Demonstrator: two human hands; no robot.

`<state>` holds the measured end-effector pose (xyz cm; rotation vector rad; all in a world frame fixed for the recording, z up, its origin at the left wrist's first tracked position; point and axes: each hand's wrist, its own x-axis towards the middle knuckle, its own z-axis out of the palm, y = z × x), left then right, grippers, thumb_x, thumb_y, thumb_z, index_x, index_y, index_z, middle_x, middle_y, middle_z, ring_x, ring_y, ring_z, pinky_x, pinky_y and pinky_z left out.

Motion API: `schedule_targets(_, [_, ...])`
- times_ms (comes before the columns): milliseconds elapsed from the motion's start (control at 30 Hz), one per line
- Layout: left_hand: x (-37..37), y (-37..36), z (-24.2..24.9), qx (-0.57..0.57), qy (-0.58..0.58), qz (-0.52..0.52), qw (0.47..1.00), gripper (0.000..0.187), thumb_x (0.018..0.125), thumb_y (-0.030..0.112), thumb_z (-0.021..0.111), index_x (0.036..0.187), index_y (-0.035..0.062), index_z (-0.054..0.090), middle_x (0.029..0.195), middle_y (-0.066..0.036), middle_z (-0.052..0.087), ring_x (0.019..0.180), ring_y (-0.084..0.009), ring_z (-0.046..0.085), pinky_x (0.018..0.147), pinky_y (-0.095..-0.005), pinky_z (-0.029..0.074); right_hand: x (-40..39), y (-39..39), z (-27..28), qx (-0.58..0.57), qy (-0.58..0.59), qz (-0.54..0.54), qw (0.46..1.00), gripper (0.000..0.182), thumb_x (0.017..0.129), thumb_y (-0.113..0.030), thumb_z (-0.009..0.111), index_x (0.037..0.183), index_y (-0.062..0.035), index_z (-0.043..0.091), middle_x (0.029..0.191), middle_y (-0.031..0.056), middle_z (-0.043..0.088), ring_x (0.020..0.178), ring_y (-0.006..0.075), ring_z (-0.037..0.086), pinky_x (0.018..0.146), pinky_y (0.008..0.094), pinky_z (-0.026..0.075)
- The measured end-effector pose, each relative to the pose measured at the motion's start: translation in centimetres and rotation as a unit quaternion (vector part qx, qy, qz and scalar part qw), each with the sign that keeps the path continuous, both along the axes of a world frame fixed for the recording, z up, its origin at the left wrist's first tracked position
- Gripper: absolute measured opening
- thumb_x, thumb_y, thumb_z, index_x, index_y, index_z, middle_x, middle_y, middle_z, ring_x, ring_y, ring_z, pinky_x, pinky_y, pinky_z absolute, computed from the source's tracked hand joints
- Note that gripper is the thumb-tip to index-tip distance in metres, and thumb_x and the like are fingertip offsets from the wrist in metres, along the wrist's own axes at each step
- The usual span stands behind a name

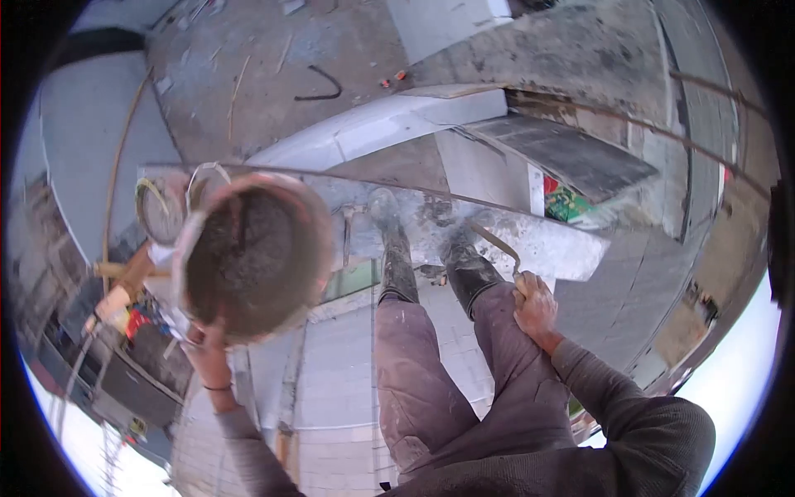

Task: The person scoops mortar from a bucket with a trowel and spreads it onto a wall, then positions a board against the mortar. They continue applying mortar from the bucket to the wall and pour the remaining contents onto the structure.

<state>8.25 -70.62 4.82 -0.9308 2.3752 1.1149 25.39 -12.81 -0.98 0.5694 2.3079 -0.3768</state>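
- Grey, wet, paste-like material lies inside a round, pale-pinkish bucket, held tilted with its opening toward the camera.
- The left hand pinches the bucket's near rim; blur hides the exact finger placement.
- The right hand is wrapped around the handle of a thin, curved-looking metal trowel, just above the right knee, its blade pointing toward the boots.
- Dusty black rubber boots stand on a long, pale, grey-spattered board.
- A hammer-like tool with a straight handle lies on that board, beside the left boot.
- Two smaller round containers sit beyond the bucket, at the board's left end.
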Motion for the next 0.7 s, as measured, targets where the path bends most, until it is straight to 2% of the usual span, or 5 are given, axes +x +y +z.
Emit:
schedule_targets(200, [-1.8,17.6,-7.7,0.039,0.005,-0.108,0.993,0.022,0.079,0.005,0.075,0.079,0.0063,0.053,0.075,0.005,0.052,0.066,-0.0063,0.047,0.057,-0.0269,0.040,4.7,1.1,0.8,0.011,0.042,-0.184,0.982,0.039,0.089,-0.015,0.066,0.126,-0.0082,0.055,0.114,0.0213,0.064,0.108,0.0451,0.060,0.087,0.0542,0.048])
schedule_targets(400, [0.0,31.5,-10.8,0.137,-0.119,-0.377,0.908,0.010,0.079,0.006,0.068,0.084,0.0017,0.061,0.064,0.002,0.050,0.060,-0.0067,0.046,0.053,-0.0297,0.040,15.4,2.6,1.3,0.139,0.023,-0.374,0.917,0.043,0.089,-0.017,0.068,0.129,-0.0087,0.054,0.110,0.0239,0.067,0.105,0.0469,0.062,0.087,0.0552,0.047])
schedule_targets(600, [4.9,45.4,-11.0,0.161,-0.092,-0.576,0.796,0.028,0.077,0.016,0.071,0.093,-0.0063,0.068,0.059,-0.014,0.051,0.055,-0.0148,0.052,0.056,-0.0340,0.047,25.5,-0.4,0.8,0.221,0.064,-0.581,0.781,0.035,0.097,-0.033,0.063,0.117,-0.0041,0.062,0.094,0.0209,0.068,0.089,0.0413,0.067,0.079,0.0508,0.051])
schedule_targets(667, [6.5,49.1,-13.1,0.148,-0.039,-0.655,0.740,0.026,0.077,0.020,0.073,0.083,-0.0053,0.067,0.061,-0.016,0.057,0.053,-0.0199,0.053,0.056,-0.0358,0.047,29.0,-2.2,0.0,0.169,0.084,-0.724,0.663,0.030,0.100,-0.030,0.060,0.110,-0.0014,0.063,0.085,0.0167,0.066,0.080,0.0353,0.066,0.074,0.0476,0.051])
schedule_targets(700, [7.4,50.8,-14.7,0.129,-0.047,-0.655,0.743,0.026,0.077,0.020,0.074,0.078,-0.0046,0.066,0.061,-0.014,0.058,0.055,-0.0193,0.055,0.057,-0.0369,0.047,29.6,-3.1,0.1,0.145,0.102,-0.740,0.649,0.028,0.102,-0.025,0.057,0.114,-0.0002,0.058,0.081,0.0137,0.064,0.075,0.0297,0.065,0.072,0.0454,0.053])
